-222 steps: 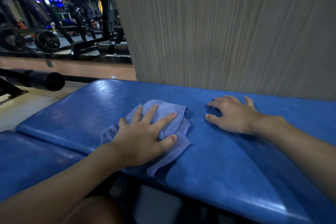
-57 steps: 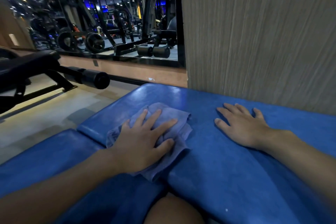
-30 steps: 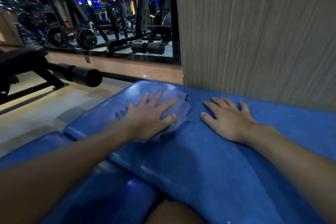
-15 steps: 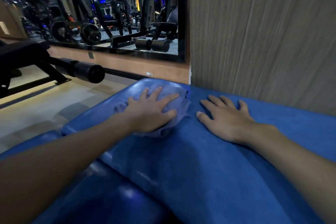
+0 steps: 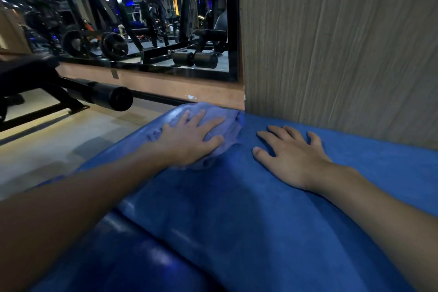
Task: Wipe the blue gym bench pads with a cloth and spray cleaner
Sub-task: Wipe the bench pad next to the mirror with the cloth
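A large blue bench pad (image 5: 248, 208) fills the lower middle and right of the head view. A second, darker blue pad (image 5: 113, 261) lies below it at the lower left. My left hand (image 5: 189, 140) presses flat, fingers spread, on a crumpled light-blue cloth (image 5: 228, 125) at the pad's far corner. To its right, my right hand (image 5: 289, 156) rests flat on the bare pad with fingers spread and holds nothing. No spray bottle is in view.
A grey wood-grain wall (image 5: 343, 42) stands right behind the pad. Left of it a wall mirror (image 5: 142, 19) reflects gym machines. A black bench with a roller pad (image 5: 111, 97) stands on the pale floor (image 5: 59, 140) at the left.
My left hand has pushed the cloth away from me, from the middle of the pad to its far corner by the wall. My right hand stayed flat on the pad.
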`<state>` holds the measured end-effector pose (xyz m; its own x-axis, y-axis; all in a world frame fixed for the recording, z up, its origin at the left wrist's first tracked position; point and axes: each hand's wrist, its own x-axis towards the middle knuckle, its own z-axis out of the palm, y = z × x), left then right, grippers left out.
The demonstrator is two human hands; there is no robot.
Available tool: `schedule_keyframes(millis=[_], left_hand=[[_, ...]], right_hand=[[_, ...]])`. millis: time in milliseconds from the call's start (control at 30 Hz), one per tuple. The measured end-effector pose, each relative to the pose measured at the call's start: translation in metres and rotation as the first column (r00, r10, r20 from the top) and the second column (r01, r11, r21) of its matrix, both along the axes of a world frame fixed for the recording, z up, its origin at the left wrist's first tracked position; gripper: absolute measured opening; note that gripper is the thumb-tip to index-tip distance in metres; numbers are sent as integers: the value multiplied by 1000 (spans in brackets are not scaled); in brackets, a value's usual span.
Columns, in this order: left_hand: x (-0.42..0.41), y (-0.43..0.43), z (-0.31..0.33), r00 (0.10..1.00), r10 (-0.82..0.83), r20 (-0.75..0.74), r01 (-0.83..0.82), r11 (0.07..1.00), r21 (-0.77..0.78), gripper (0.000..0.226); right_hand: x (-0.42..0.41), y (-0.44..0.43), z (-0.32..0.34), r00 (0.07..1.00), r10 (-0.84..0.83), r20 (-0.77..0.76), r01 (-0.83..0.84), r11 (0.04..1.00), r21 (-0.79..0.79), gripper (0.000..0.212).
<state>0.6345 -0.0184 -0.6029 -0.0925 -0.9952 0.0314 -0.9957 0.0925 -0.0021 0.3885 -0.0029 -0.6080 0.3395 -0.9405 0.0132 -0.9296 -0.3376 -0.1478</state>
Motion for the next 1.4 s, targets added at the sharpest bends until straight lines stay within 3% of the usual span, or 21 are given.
schedule_keyframes(millis=[167,300,433,533,833,1167,1400], left_hand=[[37,89,0,999,11,43,-11,1000,7,77],[45,114,0,998,18,56,-21,999,39,83],[40,73,2,999,42,13,-42,998,48,77],[33,24,2,998,64,8,-64,996,62,61],[27,-95,6,991,110,-75,-107,993,43,68],[81,36,0,993,118,-22,-117,993,28,87],[104,100,-8,991,134,-31,-134,991,-2,75]], right_hand=[[-1,6,3,1000,0,4,0,1000,18,63],[1,8,6,999,2,-40,0,999,51,63],[10,-3,22,992,-4,-126,7,1000,23,58],[28,-9,19,997,30,-75,-29,1000,8,59],[33,-15,-2,999,27,-31,-27,1000,12,65],[29,-9,1,999,38,-15,-37,998,44,65],[32,-9,-1,999,25,-48,-23,999,40,66]])
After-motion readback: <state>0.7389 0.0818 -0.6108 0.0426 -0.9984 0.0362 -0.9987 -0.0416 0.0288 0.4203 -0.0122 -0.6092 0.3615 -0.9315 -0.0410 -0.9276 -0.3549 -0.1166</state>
